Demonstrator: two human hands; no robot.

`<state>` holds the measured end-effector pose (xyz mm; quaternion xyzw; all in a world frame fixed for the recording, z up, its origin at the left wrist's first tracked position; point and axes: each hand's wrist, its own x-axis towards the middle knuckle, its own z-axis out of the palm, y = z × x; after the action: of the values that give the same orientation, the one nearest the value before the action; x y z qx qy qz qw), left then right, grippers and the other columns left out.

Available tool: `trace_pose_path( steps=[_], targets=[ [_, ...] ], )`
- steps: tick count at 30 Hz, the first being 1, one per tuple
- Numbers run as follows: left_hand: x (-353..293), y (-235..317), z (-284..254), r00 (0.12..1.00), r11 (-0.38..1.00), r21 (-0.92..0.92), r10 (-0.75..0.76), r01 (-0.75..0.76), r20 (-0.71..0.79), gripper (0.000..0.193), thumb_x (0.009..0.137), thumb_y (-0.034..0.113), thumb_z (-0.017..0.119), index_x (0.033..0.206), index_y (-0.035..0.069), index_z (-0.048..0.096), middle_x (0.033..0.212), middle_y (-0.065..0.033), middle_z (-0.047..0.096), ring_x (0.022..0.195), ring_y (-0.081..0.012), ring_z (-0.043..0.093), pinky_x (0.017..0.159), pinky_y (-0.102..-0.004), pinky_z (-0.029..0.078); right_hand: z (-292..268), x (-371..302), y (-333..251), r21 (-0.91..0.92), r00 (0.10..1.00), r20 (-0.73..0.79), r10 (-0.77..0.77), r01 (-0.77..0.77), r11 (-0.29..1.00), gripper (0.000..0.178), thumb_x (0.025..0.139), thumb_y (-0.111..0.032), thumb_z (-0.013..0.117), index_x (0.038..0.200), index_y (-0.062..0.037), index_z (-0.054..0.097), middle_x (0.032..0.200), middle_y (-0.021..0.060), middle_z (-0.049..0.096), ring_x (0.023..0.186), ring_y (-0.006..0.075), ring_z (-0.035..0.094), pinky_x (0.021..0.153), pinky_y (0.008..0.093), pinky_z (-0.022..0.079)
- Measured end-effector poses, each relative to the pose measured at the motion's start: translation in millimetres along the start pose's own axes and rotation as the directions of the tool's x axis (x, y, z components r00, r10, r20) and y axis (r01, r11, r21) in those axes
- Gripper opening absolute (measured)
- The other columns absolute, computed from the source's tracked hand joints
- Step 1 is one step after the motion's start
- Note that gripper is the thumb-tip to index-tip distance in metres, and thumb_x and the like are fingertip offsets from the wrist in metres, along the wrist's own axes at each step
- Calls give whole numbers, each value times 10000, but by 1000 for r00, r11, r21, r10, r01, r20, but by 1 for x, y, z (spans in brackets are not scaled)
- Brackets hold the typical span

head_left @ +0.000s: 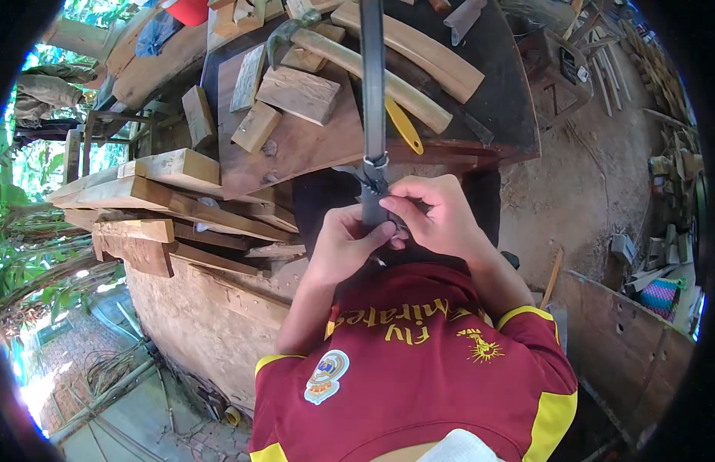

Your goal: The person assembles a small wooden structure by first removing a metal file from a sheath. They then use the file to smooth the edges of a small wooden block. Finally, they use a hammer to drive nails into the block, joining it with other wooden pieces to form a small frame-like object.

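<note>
A long, straight, dark metal bar (374,85) points away from me over the table. Its near end (372,204) is wrapped in dark grey, strip-like material with torn, loose edges. My left hand (347,240) closes round this wrapped end from the left, thumb lying along it. From the right, my right hand (438,212) pinches at the wrapping, thumb and forefinger together against it. The fingertips under the end are partly hidden, and I cannot make out whether the small pale bits there are separate pieces.
On the dark table (481,146) lie a hammer (373,69), several wood blocks (300,94), a curved wood piece (411,46) and a yellow handle-like object (404,127). Long planks (172,192) are stacked at left. A dark box-shaped thing (556,73) stands at right; a wooden board (627,339) lies nearer.
</note>
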<state>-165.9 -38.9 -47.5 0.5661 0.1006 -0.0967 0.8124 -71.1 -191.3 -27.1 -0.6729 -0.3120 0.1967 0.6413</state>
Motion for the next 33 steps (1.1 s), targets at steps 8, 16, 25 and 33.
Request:
trace_pose_path(
  steps=[8, 16, 25, 33],
  targets=[
    [-1, -18, -1, 994, 994, 71, 83, -78, -77, 56, 906, -19, 620, 950, -27, 654, 805, -53, 677, 698, -94, 628, 624, -230, 505, 6, -4, 3, -9, 997, -13, 70, -70, 997, 196, 837, -146, 745, 839, 31, 661, 654, 110, 656, 530, 137, 653, 466, 256, 473],
    [-11, 8, 9, 992, 981, 187, 64, -42, -111, 106, 914, 57, 647, 941, -43, 670, 759, -8, 652, 725, -53, 576, 627, -242, 485, 6, -9, 13, -141, 999, -42, 11, -17, 990, 135, 790, -69, 740, 812, 15, 637, 698, 172, 631, 597, 266, 660, 542, 321, 480],
    [-14, 49, 5, 920, 763, 647, 261, -11, -292, 239, 880, 24, 651, 1105, -52, 621, 938, -95, 698, 863, -133, 638, 772, -273, 509, 14, -2, 4, -189, 996, -51, -76, 65, 980, 144, 777, -13, 706, 901, 0, 635, 810, 198, 641, 717, 381, 648, 587, 368, 500],
    [-3, 41, -9, 943, 945, 288, 226, -153, -242, 310, 857, -140, 575, 1156, -62, 562, 1011, -91, 685, 942, -110, 639, 829, -253, 518, 17, 8, 7, -108, 1000, -5, 11, -12, 994, 158, 784, -85, 745, 868, 12, 653, 759, 199, 650, 640, 329, 662, 542, 335, 480]
  ],
)
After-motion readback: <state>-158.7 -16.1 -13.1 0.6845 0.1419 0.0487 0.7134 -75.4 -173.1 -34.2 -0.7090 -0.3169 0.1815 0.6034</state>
